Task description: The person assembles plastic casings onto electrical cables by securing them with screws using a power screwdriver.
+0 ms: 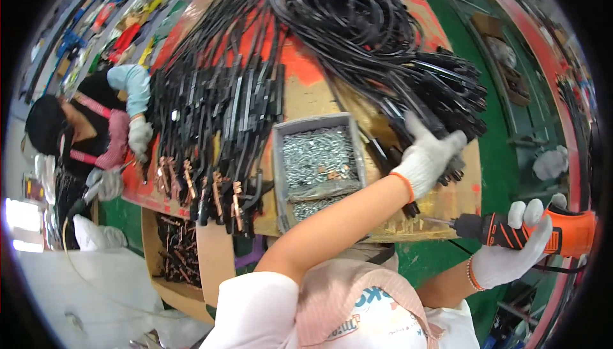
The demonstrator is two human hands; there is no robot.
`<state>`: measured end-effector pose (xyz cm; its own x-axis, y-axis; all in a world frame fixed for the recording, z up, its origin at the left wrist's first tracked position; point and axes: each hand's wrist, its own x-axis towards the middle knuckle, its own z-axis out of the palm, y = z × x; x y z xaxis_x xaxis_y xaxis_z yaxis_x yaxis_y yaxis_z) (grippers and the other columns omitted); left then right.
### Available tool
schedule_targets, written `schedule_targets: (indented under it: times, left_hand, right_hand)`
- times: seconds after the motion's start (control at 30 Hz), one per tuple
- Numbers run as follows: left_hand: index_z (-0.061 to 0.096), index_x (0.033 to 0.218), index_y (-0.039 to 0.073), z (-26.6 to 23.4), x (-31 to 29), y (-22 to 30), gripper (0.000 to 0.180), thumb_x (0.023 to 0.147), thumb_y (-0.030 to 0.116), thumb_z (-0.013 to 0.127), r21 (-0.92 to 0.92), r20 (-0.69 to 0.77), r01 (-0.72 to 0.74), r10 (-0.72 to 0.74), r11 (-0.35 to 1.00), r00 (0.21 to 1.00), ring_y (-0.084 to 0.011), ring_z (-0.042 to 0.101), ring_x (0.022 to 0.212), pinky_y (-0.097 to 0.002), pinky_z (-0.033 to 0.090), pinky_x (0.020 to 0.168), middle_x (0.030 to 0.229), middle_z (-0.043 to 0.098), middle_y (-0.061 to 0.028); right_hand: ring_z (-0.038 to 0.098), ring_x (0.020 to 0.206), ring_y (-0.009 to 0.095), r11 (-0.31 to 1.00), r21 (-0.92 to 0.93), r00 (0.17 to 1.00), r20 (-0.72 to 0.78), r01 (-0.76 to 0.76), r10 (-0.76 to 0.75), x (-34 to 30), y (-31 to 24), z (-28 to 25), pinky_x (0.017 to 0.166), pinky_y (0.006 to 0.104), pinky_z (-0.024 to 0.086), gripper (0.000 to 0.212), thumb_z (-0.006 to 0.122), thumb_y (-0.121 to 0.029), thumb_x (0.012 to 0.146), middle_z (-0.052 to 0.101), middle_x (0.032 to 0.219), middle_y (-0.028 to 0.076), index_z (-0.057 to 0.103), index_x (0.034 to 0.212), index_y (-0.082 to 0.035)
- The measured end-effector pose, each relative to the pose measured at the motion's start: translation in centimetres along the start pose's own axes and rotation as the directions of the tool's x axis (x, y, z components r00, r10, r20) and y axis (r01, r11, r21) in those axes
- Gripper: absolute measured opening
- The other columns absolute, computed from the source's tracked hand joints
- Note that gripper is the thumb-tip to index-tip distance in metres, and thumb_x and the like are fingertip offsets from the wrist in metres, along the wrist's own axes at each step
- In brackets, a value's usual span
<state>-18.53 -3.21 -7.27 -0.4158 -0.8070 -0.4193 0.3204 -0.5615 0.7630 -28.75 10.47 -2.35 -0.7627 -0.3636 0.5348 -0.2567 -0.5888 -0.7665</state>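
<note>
My left hand (424,157), in a white glove with an orange cuff, reaches across to the right. It lies on a thick bundle of black cables (440,90), thumb and forefinger spread apart; its other fingers are partly hidden. My right hand (520,247), also gloved, is wrapped round an orange and black power screwdriver (501,230). The tool's thin bit points left, by the table's front edge. Left of my left hand stands a grey bin (278,176), divided in two and filled with small silvery metal parts (319,154).
More black cables (217,103) with copper-coloured ends lie on the left of the red and tan table (306,103). Below them, a cardboard box (207,253) holds copper pieces. A co-worker (108,132) in gloves works at the left side. Racks (511,87) line the right.
</note>
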Motion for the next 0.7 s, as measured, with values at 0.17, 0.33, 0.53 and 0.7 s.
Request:
schedule_targets:
  times: [0.17,0.33,0.53,0.7]
  left_hand:
    - [0.017,0.153,0.002,-5.0,-3.3,-0.9,0.081,0.091,0.025,0.064,0.465,0.353,-0.358,0.202,0.810,0.914,-0.0230,0.067,0.088,-0.0313,0.051,0.088,0.125,0.059,-0.0176]
    - [0.060,0.115,0.007,-15.1,-11.6,1.7,0.041,0.079,0.022,0.074,0.972,0.147,-0.221,0.533,0.078,0.833,-0.0314,0.064,0.087,-0.0411,0.053,0.074,0.102,0.063,-0.0121]
    - [0.063,0.107,0.013,-21.6,-15.2,1.6,0.045,0.067,0.026,0.080,0.822,0.030,0.381,0.700,-0.423,0.713,-0.0287,0.050,0.115,-0.0459,0.044,0.093,0.114,0.056,-0.0048]
    - [0.066,0.100,0.009,-24.2,-16.6,3.4,0.034,0.070,0.018,0.079,0.873,0.124,0.275,0.728,-0.404,0.675,-0.0312,0.053,0.112,-0.0461,0.044,0.094,0.114,0.059,-0.0076]
  right_hand:
    - [0.049,0.068,0.018,0.882,0.133,0.890,0.136,-0.451,0.435,-1.1,-0.1,4.5,0.055,0.0285,0.043,0.019,0.046,-0.011,0.098,0.049,0.089,0.012,0.046,0.111,0.002]
    - [0.057,0.060,0.017,0.681,-0.264,0.509,0.496,-0.684,0.703,-6.5,2.7,12.9,0.056,0.0298,0.052,0.087,0.062,-0.001,0.083,0.056,0.095,0.012,0.014,0.155,-0.016]
    - [0.050,0.117,0.031,0.784,-0.466,0.161,0.809,-0.411,0.565,-11.5,11.4,15.5,0.104,0.0377,0.040,0.090,0.073,-0.020,0.083,0.041,0.139,0.022,0.020,0.153,-0.004]
    - [0.054,0.109,0.040,0.847,-0.258,0.402,0.914,0.465,0.057,-10.8,10.2,16.9,0.096,0.0443,0.046,0.067,0.074,-0.017,0.079,0.054,0.121,0.022,0.045,0.138,-0.002]
